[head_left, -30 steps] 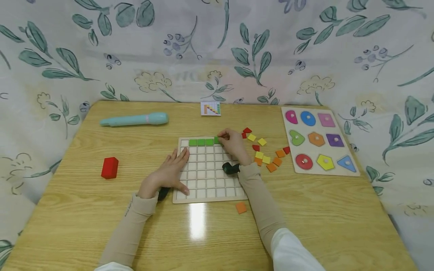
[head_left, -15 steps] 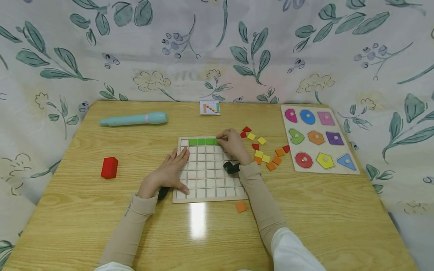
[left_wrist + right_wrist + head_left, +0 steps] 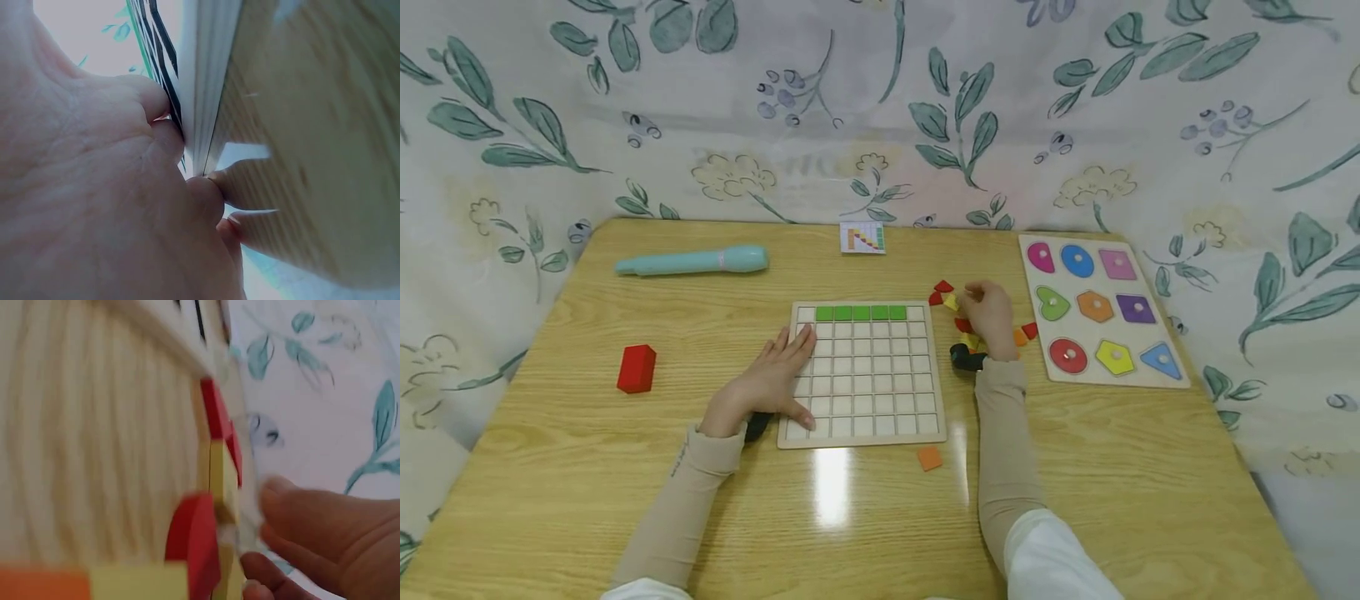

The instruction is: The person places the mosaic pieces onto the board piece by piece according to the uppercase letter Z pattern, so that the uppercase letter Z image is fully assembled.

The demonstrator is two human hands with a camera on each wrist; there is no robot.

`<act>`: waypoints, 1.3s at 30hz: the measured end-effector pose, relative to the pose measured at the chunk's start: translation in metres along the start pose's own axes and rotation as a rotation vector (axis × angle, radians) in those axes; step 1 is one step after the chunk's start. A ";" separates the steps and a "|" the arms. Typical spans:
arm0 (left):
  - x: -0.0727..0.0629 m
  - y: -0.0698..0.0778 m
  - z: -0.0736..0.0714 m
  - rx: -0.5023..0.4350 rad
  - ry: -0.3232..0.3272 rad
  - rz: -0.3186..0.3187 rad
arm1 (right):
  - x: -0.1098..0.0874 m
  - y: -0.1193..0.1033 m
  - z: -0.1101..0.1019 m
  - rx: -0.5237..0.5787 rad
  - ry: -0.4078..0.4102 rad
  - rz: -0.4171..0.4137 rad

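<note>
My left hand [image 3: 771,375] lies spread on the left edge of a white gridded board [image 3: 874,375], its fingers straight. In the left wrist view, fingers [image 3: 205,197] touch the side of the board. Several green square tiles [image 3: 862,313] form a row in the board's top line. To the right, my right hand [image 3: 988,317] hovers over loose tiles with bent fingers. In the right wrist view its thumb and fingers stand apart, and nothing shows between them. Below lie red rounded pieces [image 3: 199,547] and yellow tiles [image 3: 223,472], partly covered by the hand in the head view.
One orange tile [image 3: 929,458] lies in front of the board. A shape puzzle board [image 3: 1108,333] stands at the right. Left are a red block [image 3: 637,368] and a turquoise pen-shaped stick [image 3: 692,261]. A small pattern card [image 3: 862,238] lies at the back.
My right hand has left the last green tile in the top row and moved right, over the loose tiles. My left hand stays on the board.
</note>
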State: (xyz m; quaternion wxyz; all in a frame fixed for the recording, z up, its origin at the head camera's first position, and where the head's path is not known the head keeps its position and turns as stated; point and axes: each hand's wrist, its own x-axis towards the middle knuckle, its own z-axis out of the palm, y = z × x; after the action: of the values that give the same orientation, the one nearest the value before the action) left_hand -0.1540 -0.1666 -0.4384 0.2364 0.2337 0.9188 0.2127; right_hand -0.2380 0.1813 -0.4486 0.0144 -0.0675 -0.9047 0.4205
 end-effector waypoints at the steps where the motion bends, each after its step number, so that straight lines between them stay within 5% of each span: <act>1: 0.000 0.000 0.000 0.006 -0.002 -0.005 | 0.000 0.002 -0.001 -0.030 -0.025 0.003; 9: -0.002 0.001 -0.001 -0.001 -0.002 -0.005 | -0.001 0.002 0.004 -0.214 -0.098 0.038; 21: -0.001 0.002 0.000 -0.016 0.004 -0.009 | -0.008 -0.015 0.017 0.119 0.070 -0.066; 26: -0.001 0.001 0.001 -0.011 0.007 -0.005 | -0.009 -0.026 0.028 0.172 -0.015 -0.139; 39: -0.002 0.003 -0.001 -0.012 0.002 -0.014 | -0.023 -0.050 0.055 0.064 -0.294 -0.228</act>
State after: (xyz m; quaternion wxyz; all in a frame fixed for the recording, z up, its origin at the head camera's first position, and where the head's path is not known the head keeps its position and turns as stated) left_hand -0.1521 -0.1655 -0.4358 0.2384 0.2255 0.9195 0.2165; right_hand -0.2257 0.1048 -0.4457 -0.0681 0.0983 -0.8850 0.4499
